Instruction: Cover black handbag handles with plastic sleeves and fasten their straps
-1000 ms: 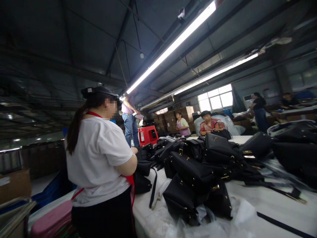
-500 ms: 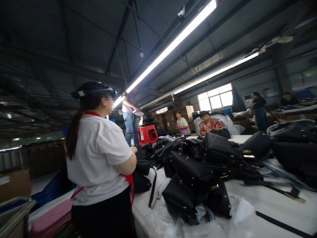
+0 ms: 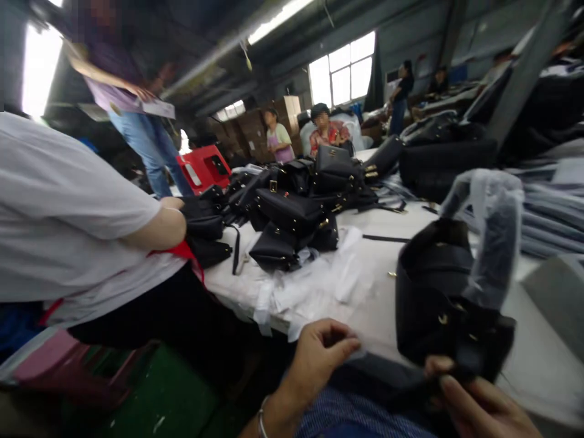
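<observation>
In the lower middle, my left hand is closed in a pinch, thumb against the fingers. A small pale bit shows at its fingertips, too blurred to name. My right hand at the lower right grips a black strap in front of a black handbag. That bag stands on the white table, its handle wrapped in clear plastic. Dark fabric lies below the table edge, between my hands.
A co-worker in a white shirt stands close on the left, beside a pink stool. Black bags and crumpled white wrapping cover part of the table. A red stool and another person in jeans are behind.
My view has swung down and to the right. Both hands, the strap and the plastic-wrapped handbag now show. The co-worker appears nearer, at the left edge.
</observation>
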Motion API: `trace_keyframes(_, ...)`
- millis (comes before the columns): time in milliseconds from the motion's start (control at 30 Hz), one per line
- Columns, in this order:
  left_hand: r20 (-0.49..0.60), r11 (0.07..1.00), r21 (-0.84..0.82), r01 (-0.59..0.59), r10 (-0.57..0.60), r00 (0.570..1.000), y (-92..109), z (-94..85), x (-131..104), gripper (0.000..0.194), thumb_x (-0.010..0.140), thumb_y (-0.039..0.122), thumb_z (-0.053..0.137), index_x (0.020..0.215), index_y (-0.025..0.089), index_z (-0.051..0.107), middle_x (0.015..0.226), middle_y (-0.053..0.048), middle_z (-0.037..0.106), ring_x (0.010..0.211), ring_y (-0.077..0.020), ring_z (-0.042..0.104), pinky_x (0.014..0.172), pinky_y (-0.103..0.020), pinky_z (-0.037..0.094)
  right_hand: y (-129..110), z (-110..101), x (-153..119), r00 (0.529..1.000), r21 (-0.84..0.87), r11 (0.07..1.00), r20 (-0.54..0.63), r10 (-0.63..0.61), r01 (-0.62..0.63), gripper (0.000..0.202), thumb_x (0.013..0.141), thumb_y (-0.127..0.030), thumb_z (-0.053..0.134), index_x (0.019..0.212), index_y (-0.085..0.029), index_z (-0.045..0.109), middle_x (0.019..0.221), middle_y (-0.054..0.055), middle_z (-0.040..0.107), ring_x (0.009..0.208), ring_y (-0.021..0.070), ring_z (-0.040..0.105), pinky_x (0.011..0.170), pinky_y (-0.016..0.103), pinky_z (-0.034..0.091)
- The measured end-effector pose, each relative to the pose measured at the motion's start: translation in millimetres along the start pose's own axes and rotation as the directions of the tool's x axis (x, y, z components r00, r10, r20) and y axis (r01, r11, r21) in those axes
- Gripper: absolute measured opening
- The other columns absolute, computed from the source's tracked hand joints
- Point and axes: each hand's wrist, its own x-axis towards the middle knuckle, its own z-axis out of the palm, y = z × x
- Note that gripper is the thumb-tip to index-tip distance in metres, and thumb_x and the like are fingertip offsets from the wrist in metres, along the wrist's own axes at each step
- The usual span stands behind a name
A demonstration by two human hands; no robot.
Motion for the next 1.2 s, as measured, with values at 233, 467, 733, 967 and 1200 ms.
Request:
trace_keyframes(233, 0.039, 0.995, 0.098, 0.011, -0.015, 0.999, 0, -5.0, -9, 0.015, 0.073, 0.027, 0.080, 0.081, 0.015, 0.077, 0.080, -0.006, 0.077, 0.075, -0.0176, 0.069, 0.070, -0.024, 0.052, -18, 13, -16, 0.981, 0.197, 0.974, -0.132, 0.139, -0.111, 0.035, 0.050, -0.041, 0.096, 0.078, -0.025, 0.081, 0.082, 0.001, 0.076, 0.070, 0.0118, 0.064, 0.063, 0.014, 0.057)
trace_keyframes(467, 0.084, 0.997, 0.021, 0.073, -0.075, 0.994, -2, -2.3, -12, 0.015, 0.068, 0.023, 0.083, 0.077, 0.014, 0.075, 0.076, -0.006, 0.076, 0.071, -0.0176, 0.069, 0.068, -0.025, 0.052, -17, 19, -15, 0.986, 0.207, 0.978, -0.162, 0.038, -0.004, 0.028, 0.060, -0.036, 0.093, 0.084, -0.028, 0.081, 0.084, 0.000, 0.076, 0.069, 0.0098, 0.064, 0.065, 0.013, 0.057)
trace_keyframes(733, 0.107, 0.996, 0.035, 0.078, -0.082, 0.991, -1, -1.2, -14, 0.013, 0.068, 0.020, 0.082, 0.078, 0.014, 0.075, 0.078, -0.008, 0.077, 0.072, -0.0187, 0.069, 0.070, -0.027, 0.053, -18, 24, -15, 0.990, 0.165, 0.986, -0.142, 0.017, 0.007, 0.026, 0.064, -0.038, 0.091, 0.086, -0.028, 0.081, 0.083, 0.000, 0.074, 0.069, 0.0099, 0.062, 0.065, 0.014, 0.055)
trace_keyframes(967, 0.121, 0.995, 0.040, 0.096, -0.100, 0.988, 7, 3.9, -14, 0.011, 0.069, 0.021, 0.080, 0.077, 0.014, 0.077, 0.074, -0.006, 0.076, 0.068, -0.0163, 0.067, 0.066, -0.024, 0.050, -18, 28, -14, 0.991, 0.137, 0.990, -0.135, -0.009, 0.027, 0.025, 0.065, -0.037, 0.090, 0.085, -0.027, 0.081, 0.087, 0.000, 0.074, 0.071, 0.0101, 0.061, 0.066, 0.015, 0.054)
trace_keyframes(1200, 0.115, 0.985, -0.030, 0.169, -0.164, 0.980, 6, 7.8, -10, 0.023, 0.066, 0.030, 0.083, 0.082, 0.013, 0.079, 0.075, -0.008, 0.077, 0.065, -0.0176, 0.067, 0.062, -0.025, 0.049, -9, 19, -14, 0.996, 0.008, 1.000, -0.092, -0.007, 0.008, 0.026, 0.066, -0.038, 0.088, 0.088, -0.026, 0.082, 0.091, 0.003, 0.077, 0.076, 0.0161, 0.065, 0.066, 0.023, 0.056)
